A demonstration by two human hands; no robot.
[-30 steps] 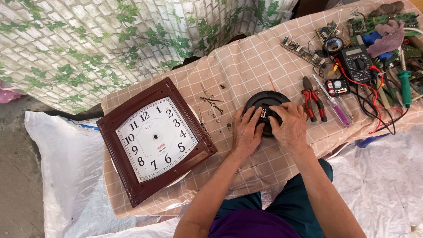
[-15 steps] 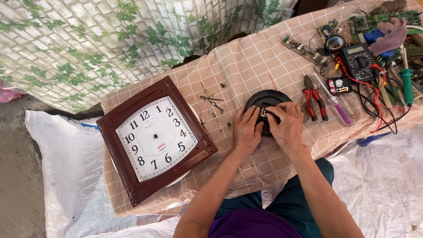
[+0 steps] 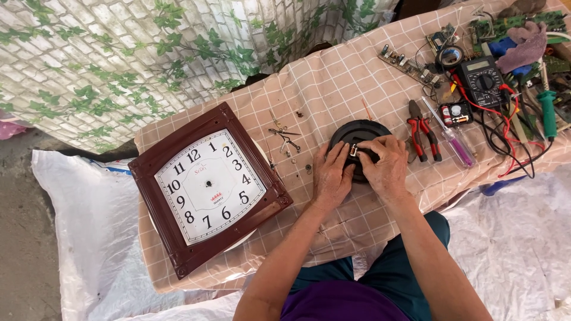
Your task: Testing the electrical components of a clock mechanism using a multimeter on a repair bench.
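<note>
I pin the round black plastic disc point(image 3: 359, 138) under my left hand point(image 3: 331, 176); my right hand point(image 3: 385, 168) has its fingers closed on the small metal part point(image 3: 354, 151) at its centre; I would work it gently, disc flat on the table point(image 3: 333, 83).

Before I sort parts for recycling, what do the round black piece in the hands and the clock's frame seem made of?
Round black piece: probably moulded plastic, matte with a dull sheen on its rim. Clock frame: glossy dark reddish-brown, with smooth moulded edges and highlights; it could be plastic or lacquered wood, the look leaves that open.
</note>
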